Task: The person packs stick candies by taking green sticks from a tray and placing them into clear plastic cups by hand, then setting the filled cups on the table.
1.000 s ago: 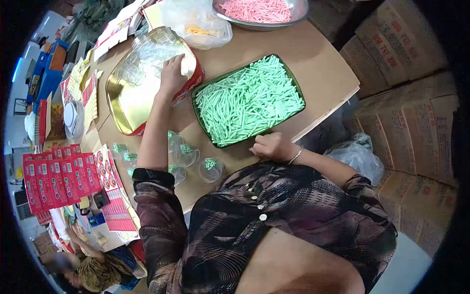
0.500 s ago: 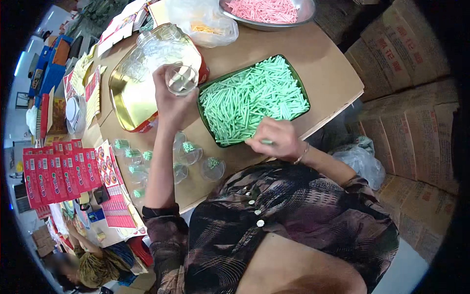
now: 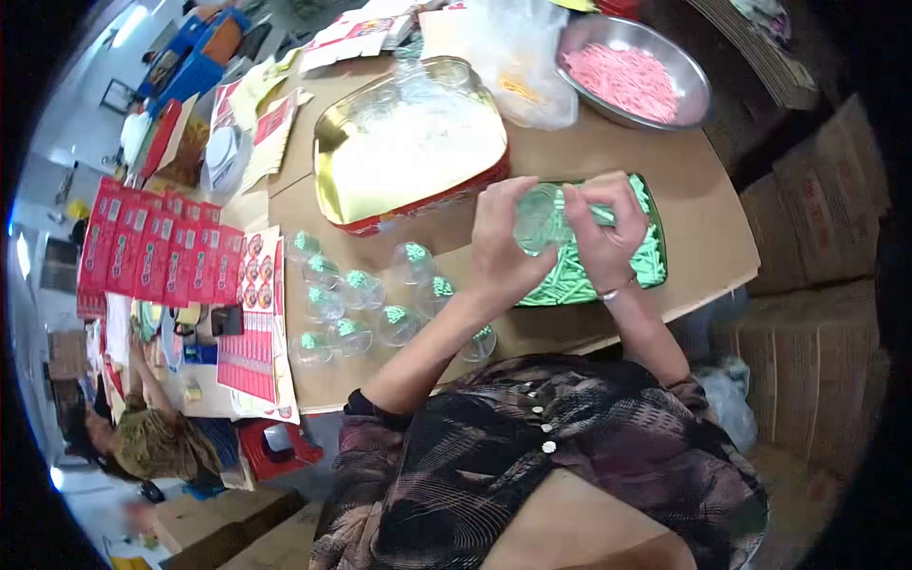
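My left hand (image 3: 499,237) is wrapped round a clear plastic cup (image 3: 539,220), holding it up over the near-left part of a dark tray (image 3: 662,249). Short green sticks (image 3: 622,261) fill that tray. My right hand (image 3: 613,228) is at the cup's right side, its fingers pinched on a few green sticks at the cup's mouth. How many sticks it holds is hidden by the fingers. Left of my forearm, several clear cups (image 3: 397,326) stand on the cardboard-covered table (image 3: 708,223), with green sticks in them.
A gold-lined red tin (image 3: 408,142) holding clear cups stands behind my left hand. Further back are a plastic bag (image 3: 518,66) with yellow sticks and a metal bowl (image 3: 698,90) of pink sticks. Red boxes (image 3: 157,247) stack at left, near another person (image 3: 166,442).
My left hand has brought the cup right and down over the tray. My right hand has risen from the tray's near edge to meet the cup. The whole view has shifted.
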`<action>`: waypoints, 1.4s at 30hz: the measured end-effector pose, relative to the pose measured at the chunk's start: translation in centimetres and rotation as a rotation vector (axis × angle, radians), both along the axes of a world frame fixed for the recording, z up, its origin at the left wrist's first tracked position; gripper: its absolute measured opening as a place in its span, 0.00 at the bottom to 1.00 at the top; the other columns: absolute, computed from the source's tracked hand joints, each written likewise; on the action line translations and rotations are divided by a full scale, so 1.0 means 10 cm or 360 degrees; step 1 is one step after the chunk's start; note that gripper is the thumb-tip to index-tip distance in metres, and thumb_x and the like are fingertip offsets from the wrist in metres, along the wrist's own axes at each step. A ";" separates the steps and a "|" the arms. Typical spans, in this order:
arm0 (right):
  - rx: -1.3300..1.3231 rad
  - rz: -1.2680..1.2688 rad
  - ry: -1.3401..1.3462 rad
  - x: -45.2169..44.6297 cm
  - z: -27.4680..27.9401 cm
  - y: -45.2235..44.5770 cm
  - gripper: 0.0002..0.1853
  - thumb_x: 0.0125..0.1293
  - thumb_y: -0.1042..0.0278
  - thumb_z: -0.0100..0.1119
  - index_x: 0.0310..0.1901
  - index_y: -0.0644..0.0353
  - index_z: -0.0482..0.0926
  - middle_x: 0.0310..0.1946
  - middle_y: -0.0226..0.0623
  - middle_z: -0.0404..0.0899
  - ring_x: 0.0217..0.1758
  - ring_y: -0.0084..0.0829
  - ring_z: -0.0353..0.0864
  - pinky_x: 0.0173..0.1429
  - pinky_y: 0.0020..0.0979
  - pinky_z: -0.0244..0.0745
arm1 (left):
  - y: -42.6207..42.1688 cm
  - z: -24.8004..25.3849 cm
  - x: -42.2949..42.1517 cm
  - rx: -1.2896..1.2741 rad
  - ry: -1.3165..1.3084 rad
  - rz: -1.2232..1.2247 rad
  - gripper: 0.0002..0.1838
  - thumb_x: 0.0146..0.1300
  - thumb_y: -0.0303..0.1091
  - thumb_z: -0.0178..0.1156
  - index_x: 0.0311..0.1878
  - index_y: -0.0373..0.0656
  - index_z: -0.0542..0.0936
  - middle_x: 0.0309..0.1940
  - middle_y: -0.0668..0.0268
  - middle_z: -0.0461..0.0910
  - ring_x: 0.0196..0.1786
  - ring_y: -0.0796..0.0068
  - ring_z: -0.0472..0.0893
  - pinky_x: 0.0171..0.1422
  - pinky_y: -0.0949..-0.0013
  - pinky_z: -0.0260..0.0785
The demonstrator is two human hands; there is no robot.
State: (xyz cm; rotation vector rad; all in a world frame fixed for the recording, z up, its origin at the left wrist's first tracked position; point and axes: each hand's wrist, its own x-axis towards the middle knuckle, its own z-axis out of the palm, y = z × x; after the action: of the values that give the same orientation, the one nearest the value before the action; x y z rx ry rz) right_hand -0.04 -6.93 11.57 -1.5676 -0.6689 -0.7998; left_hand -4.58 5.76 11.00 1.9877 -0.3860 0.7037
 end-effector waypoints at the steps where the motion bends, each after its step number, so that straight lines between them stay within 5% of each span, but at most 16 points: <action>1: -0.0027 -0.0061 0.0003 -0.02 0.01 0.02 0.08 0.55 0.79 0.67 0.27 0.59 0.75 0.26 0.29 0.74 0.28 0.25 0.69 0.34 0.24 0.66 | 0.06 0.03 -0.01 0.0022 -0.0038 0.0051 0.37 0.38 0.23 0.64 0.58 0.39 0.70 0.51 0.57 0.74 0.52 0.57 0.73 0.58 0.62 0.67; 10: -0.0121 -0.0058 0.0054 -0.05 0.10 -0.02 0.09 0.54 0.77 0.69 0.27 0.59 0.75 0.25 0.27 0.75 0.24 0.22 0.69 0.30 0.22 0.65 | -0.02 0.03 -0.04 -0.0183 -0.0093 0.0203 0.37 0.37 0.20 0.65 0.58 0.41 0.70 0.51 0.59 0.74 0.52 0.59 0.73 0.58 0.63 0.69; 27: -0.0346 -0.0125 0.0420 -0.12 0.36 -0.08 0.09 0.57 0.75 0.65 0.26 0.59 0.73 0.22 0.27 0.74 0.21 0.22 0.66 0.27 0.24 0.63 | -0.10 0.06 -0.04 0.0312 -0.0433 0.0531 0.37 0.37 0.19 0.66 0.58 0.42 0.70 0.53 0.60 0.72 0.54 0.60 0.72 0.57 0.63 0.69; 42: -0.0545 -0.0008 -0.0002 0.06 0.23 -0.13 0.13 0.59 0.65 0.69 0.24 0.58 0.74 0.21 0.26 0.71 0.18 0.20 0.62 0.22 0.23 0.58 | 0.09 0.16 -0.09 0.0244 0.0053 0.0117 0.36 0.36 0.19 0.61 0.57 0.41 0.70 0.49 0.59 0.74 0.52 0.59 0.73 0.56 0.62 0.68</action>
State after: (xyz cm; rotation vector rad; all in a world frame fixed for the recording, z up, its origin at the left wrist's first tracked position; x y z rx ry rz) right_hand 0.56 -8.19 13.92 -1.8766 -0.8358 -0.7156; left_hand -5.46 6.61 12.65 2.1653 -0.3572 0.7038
